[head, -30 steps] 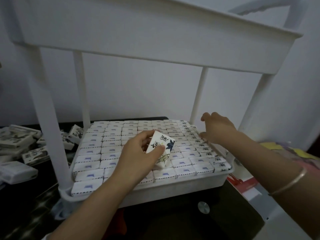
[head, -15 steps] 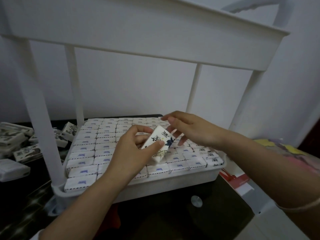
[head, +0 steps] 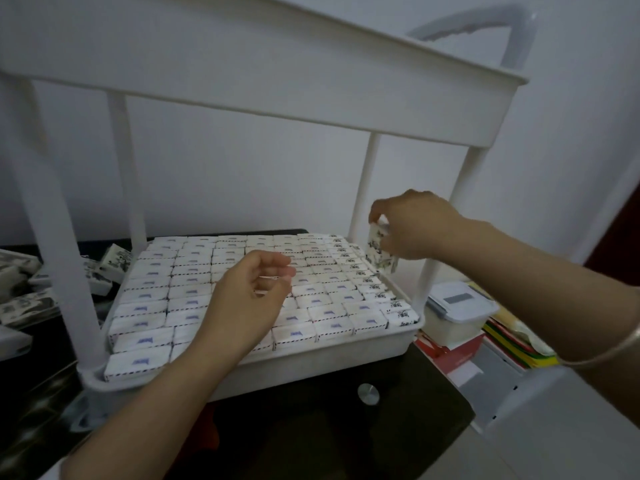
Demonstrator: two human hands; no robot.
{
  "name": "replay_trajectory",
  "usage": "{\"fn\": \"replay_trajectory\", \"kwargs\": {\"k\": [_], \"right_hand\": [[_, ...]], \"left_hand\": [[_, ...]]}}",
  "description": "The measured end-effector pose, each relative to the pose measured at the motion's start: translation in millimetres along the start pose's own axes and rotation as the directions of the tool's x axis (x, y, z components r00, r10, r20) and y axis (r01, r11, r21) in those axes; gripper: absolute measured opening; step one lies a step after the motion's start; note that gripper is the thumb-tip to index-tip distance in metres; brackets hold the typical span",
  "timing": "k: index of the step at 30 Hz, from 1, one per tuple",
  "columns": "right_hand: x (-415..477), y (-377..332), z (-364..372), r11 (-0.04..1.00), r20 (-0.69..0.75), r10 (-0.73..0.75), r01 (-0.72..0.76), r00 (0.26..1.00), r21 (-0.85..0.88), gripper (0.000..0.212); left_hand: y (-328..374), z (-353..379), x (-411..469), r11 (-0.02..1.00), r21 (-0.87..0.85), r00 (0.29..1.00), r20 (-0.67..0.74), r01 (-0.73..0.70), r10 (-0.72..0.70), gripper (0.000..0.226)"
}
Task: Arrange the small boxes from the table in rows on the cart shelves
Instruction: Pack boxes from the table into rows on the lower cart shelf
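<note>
While I watch through the head camera, right hand [head: 415, 226]: fingers and thumb are curled round a small white box with dark ink print [head: 379, 252], pinching it from above.
Held box: it hangs on end just below my right fingertips, over the far right side of the shelf, between the two white right-hand cart posts [head: 363, 188]. I cannot tell whether its lower edge touches the row beneath.
Left hand [head: 252, 292]: fingers are loosely curled with a narrow gap to the thumb, holding nothing, and they hover over the middle of the rows.
Rows of small white boxes [head: 156, 296]: they lie flat and edge to edge, filling the white plastic lower cart shelf [head: 311, 370] under both sets of fingers. The column under my right fingertips shows dark print; those near my left fingers show a blue mark.
Loose printed boxes [head: 112, 263]: they are heaped on the dark glossy table [head: 346, 445], well to the left of my left fingers.
White upper cart shelf [head: 277, 74]: it sits above both hands.
Thin metal bangle [head: 602, 351]: it is on my right wrist, well behind the fingers.
Clear lidded plastic container [head: 457, 311]: it stands outside the cart, below and right of my right fingers.
</note>
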State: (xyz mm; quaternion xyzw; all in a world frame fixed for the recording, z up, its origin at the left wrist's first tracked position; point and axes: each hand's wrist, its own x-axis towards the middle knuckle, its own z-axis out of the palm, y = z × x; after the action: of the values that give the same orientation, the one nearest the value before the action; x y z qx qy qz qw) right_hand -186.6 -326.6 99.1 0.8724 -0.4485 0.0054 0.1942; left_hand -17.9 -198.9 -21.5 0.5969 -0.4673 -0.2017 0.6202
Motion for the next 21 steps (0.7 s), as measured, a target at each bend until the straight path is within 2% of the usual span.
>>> {"fn": "replay_trajectory", "kwargs": {"k": [2,4,6,10,14,17,19,21], "right_hand": [[1.4,-8.0,6.6,0.988,0.07,0.024,-0.013,0.997,-0.152,0.021],[2.4,-11.9,8.2,0.976,0.098,0.069,-0.047,0.993,-0.214,0.004],[4.5,-12.2,11.0,0.975,0.116,0.112,-0.087,0.987,-0.203,0.023],[14.8,-10.6,21.5,0.976,0.189,0.147,-0.111,0.971,-0.189,0.015],[21.5,-13.6,23.2,0.983,0.334,0.145,-0.098,0.931,-0.154,0.034],[26.3,-14.1,27.9,0.99,0.501,0.143,-0.133,0.854,-0.056,0.017],[26.4,-15.8,29.9,0.984,0.622,0.122,-0.176,0.774,0.026,0.022],[25.3,-14.9,32.3,0.986,0.621,0.09,-0.159,0.779,0.057,0.027]], "left_hand": [[-0.4,-0.7,-0.8,1.0,0.015,1.0,0.008,-0.016,0.016,0.025],[-0.5,-1.1,-1.6,0.999,0.028,1.0,0.016,-0.027,0.026,0.025],[-0.4,-1.2,-2.8,0.999,0.04,0.999,0.025,-0.037,0.036,0.025],[0.1,-1.2,-3.5,0.998,0.053,0.998,0.036,-0.045,0.043,0.025],[0.8,-1.3,-3.5,0.997,0.071,0.998,0.042,-0.045,0.042,0.025],[1.7,-1.3,-3.7,0.996,0.081,0.998,0.047,-0.045,0.041,0.026],[2.2,-1.5,-3.8,0.995,0.093,0.998,0.049,-0.045,0.041,0.027],[2.4,-1.7,-4.4,0.994,0.102,0.998,0.046,-0.048,0.044,0.027]]}}
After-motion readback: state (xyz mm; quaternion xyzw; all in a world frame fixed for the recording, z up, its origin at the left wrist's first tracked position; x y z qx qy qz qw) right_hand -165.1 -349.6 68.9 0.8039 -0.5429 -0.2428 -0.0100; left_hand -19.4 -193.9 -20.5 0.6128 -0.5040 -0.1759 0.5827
